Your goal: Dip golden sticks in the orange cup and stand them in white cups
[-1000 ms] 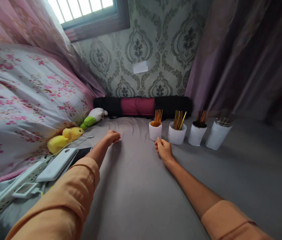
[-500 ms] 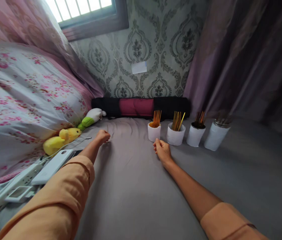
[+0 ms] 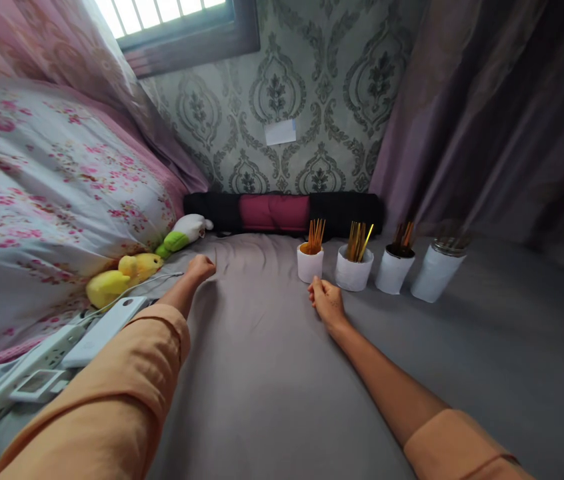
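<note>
My left hand [image 3: 201, 268] is a closed fist over the grey sheet, to the right of the plush toys; whatever it may hold is hidden. My right hand [image 3: 327, 301] is also closed, its fingers curled just in front of a white-wrapped cup [image 3: 310, 269] with thin orange sticks [image 3: 317, 235] standing in it. I cannot tell whether it touches that cup. Rightward in a row stand a wider white cup [image 3: 354, 275] with golden sticks [image 3: 357, 241], a white cup [image 3: 394, 275] with brownish-orange sticks [image 3: 404, 237], and a taller white-wrapped jar [image 3: 435, 275] with blurred thin sticks.
A black and maroon roll [image 3: 275, 212] lies along the patterned wall. At left are a yellow plush toy [image 3: 109, 288], a green and white plush [image 3: 185, 237], a power strip [image 3: 27, 380], a white box-like device [image 3: 105, 331] and a cable. Curtains [image 3: 462, 113] hang at right.
My left hand has drawn slightly left and up, and a thin upright sliver seen at its fingers earlier no longer shows clearly. My right hand stays nearly still by the first cup.
</note>
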`<state>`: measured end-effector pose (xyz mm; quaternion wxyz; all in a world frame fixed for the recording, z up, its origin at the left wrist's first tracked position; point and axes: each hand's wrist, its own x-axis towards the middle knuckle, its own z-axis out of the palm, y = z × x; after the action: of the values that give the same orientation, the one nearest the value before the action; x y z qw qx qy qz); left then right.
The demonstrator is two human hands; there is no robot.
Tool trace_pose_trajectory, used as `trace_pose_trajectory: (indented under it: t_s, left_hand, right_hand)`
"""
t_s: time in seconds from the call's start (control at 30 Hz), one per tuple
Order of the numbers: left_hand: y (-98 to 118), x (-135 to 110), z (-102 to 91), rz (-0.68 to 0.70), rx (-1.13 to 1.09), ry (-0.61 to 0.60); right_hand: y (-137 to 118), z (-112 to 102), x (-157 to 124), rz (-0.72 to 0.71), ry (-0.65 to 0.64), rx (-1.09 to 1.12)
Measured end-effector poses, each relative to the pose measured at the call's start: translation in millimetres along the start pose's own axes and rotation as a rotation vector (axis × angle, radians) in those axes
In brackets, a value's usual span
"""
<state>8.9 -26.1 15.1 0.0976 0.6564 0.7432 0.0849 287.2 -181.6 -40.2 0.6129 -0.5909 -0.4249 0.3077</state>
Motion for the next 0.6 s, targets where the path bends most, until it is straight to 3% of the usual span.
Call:
trace_pose_trajectory:
  t_s: [0.6]
  left_hand:
    - [1.8,2.6,-0.1,0.008,0.017,-0.030]
  right_hand:
    - [2.5,1.4,0.7,0.005,-0.001,0.015]
